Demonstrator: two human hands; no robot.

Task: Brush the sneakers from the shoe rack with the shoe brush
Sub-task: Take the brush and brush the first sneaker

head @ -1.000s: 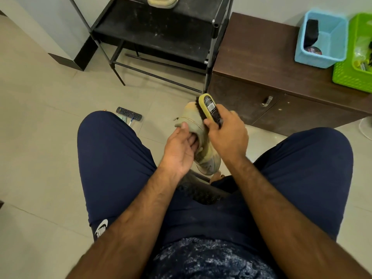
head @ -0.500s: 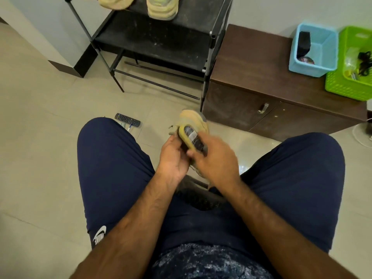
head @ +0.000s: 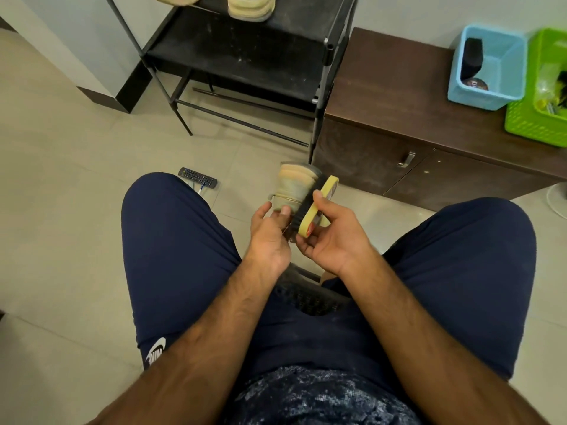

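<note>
A worn beige sneaker (head: 293,187) is held out between my knees, sole end pointing away. My left hand (head: 269,237) grips its near end, fingers curled under it. My right hand (head: 333,240) holds the yellow-backed shoe brush (head: 316,207) with thumb on top, its black bristles against the sneaker's right side. Two more beige sneakers (head: 250,7) sit on the upper shelf of the black shoe rack (head: 245,56), cut off by the frame's top edge.
A brown cabinet (head: 399,118) stands right of the rack, carrying a blue bin (head: 487,69) and a green basket (head: 543,96). A remote control (head: 198,177) lies on the tiled floor by my left knee. I sit on a dark stool (head: 306,297).
The brush has swung from the sneaker's top to its right side, turned onto its edge. The view has tilted up, showing more of the rack's shelf.
</note>
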